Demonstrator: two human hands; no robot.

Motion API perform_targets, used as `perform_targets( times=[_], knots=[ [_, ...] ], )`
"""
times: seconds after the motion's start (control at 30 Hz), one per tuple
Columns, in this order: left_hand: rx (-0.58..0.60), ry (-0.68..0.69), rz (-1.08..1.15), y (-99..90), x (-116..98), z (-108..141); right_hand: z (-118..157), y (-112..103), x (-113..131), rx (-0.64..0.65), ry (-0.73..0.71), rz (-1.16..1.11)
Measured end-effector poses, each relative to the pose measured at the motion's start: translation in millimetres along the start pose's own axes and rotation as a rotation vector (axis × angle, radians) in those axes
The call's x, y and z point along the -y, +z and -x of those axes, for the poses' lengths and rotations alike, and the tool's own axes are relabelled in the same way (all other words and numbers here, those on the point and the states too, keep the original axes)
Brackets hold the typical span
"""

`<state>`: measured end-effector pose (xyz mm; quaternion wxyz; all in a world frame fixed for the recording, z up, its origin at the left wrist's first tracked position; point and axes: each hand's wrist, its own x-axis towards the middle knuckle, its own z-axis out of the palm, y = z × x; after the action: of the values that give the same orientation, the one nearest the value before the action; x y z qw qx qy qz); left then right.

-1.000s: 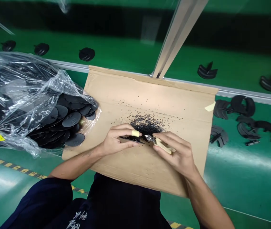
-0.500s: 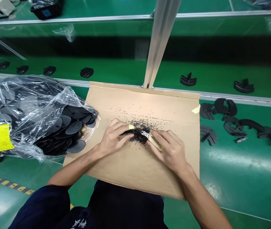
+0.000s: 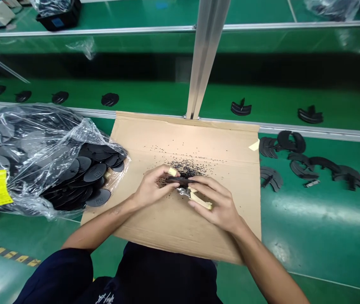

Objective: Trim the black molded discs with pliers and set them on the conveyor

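Note:
My left hand (image 3: 154, 183), a pale wrap on one finger, pinches the left end of a thin black part (image 3: 181, 181). The fingertips of my right hand (image 3: 216, 196) touch the part's right end. That same hand also holds a cutter with pale handles (image 3: 201, 200), its metal head just below the part. Underneath, many tiny black bits (image 3: 186, 165) lie scattered over a cardboard sheet (image 3: 180, 228).
A clear plastic bag (image 3: 37, 135) of black discs (image 3: 94, 172) lies at the left, overlapping the cardboard. Curved black parts (image 3: 325, 165) rest at the right. Behind the cardboard stands a metal post (image 3: 203, 59); more black parts sit along the shelf.
The black part now spans both hands, turned edge-on. The cutter has dropped from the part to below it, and my right fingertips have come onto the part. The whole view has shifted slightly.

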<state>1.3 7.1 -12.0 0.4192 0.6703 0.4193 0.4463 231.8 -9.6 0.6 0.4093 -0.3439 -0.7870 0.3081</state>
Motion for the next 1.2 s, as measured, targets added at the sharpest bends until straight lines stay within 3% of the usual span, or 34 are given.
perform_targets(
  times=[0.17, 0.27, 0.43, 0.7, 0.93, 1.2],
  knots=[
    [0.114, 0.22, -0.183, -5.1, 6.0, 0.3, -0.4, -2.1, 1.7, 0.041, -0.046, -0.085],
    [0.105, 0.189, -0.131, -8.5, 7.4, -0.6, -3.6, -9.8, 0.4, 0.001, 0.003, -0.166],
    [0.102, 0.11, -0.037, -11.0, 5.3, 2.2, -7.8, -17.2, -6.3, -0.062, 0.102, 0.056],
    [0.157, 0.119, 0.009, -11.8, 3.0, 6.5, -5.2, -15.3, -13.0, 0.078, -0.02, 0.147],
    [0.175, 0.144, 0.004, -12.7, 1.3, 6.4, -2.8, -14.7, -16.6, 0.089, -0.089, 0.178],
    [0.154, 0.204, -0.021, -12.6, 2.5, 6.4, 0.2, -14.3, -14.5, 0.104, -0.071, 0.288]
  ],
)
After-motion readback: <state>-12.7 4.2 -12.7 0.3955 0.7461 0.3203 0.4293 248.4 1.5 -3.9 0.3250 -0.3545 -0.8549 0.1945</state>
